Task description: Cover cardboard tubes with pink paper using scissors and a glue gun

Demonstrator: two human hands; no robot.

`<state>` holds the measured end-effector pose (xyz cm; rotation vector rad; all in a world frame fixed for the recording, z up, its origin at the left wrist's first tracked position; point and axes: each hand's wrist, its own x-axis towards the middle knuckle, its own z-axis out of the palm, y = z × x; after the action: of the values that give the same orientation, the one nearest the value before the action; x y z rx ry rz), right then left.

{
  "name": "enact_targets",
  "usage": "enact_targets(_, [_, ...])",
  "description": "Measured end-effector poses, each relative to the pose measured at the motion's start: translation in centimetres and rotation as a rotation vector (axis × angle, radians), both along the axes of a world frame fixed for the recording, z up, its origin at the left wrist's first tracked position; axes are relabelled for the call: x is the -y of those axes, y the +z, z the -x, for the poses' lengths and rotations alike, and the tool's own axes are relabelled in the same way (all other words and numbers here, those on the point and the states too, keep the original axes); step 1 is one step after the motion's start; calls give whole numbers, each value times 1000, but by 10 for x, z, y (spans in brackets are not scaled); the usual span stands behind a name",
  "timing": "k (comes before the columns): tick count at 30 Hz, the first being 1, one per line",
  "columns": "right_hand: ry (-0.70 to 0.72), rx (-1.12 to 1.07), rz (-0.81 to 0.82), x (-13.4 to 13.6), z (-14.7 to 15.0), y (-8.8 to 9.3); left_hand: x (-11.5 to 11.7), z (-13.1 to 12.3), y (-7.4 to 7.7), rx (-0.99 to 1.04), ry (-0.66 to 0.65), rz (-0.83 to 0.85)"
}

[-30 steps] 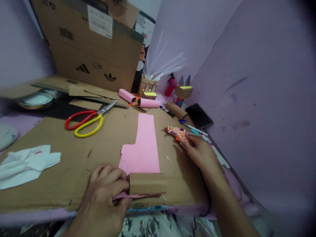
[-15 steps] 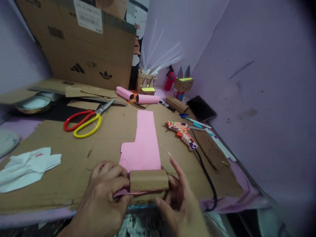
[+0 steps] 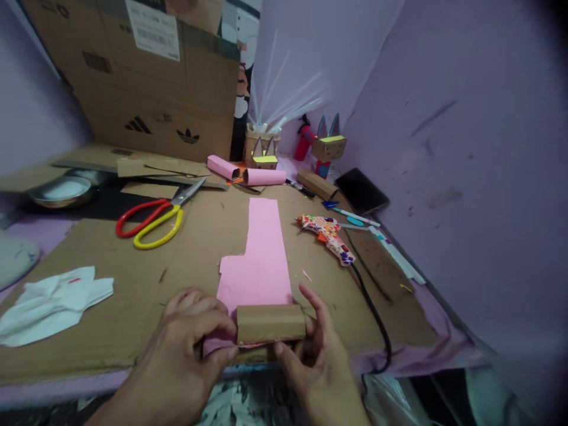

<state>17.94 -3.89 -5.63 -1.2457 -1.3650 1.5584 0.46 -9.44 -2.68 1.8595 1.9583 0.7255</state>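
A brown cardboard tube point(image 3: 270, 323) lies across the near end of a pink paper sheet point(image 3: 261, 278), close to the table's front edge. My left hand point(image 3: 190, 337) closes on the tube's left end and the paper beside it, thumb low at the near edge. At the other end, my right hand point(image 3: 313, 355) pinches the tube, its thumb on the near lower edge and its index finger raised. A narrow strip of pink shows under the tube's near side. The fingertips behind the tube are hidden.
Scissors point(image 3: 171, 216) with red and yellow handles lie left; a white cloth point(image 3: 57, 305) is nearer. A patterned glue gun point(image 3: 326, 236) with a black cord rests right. Behind are pink-covered tubes point(image 3: 265, 177), a bare cardboard tube point(image 3: 316, 184) and a dark phone point(image 3: 361, 190).
My right thumb has moved slightly left along the tube's near edge. The tube's near edge sits closer to the pink paper, and the view has shifted a little.
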Motion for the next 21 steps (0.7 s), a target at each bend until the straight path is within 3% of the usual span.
enact_targets(10, [1,38,-28,-2,0,2,3,7,2,-1,-52,-30])
enact_targets(16, [74,46,-6,-5,-3,-1,2,11,2,-24,-71,-60])
enact_targets(21, [35,41,3,-4,0,5,0,11,1,-45,-73,-72])
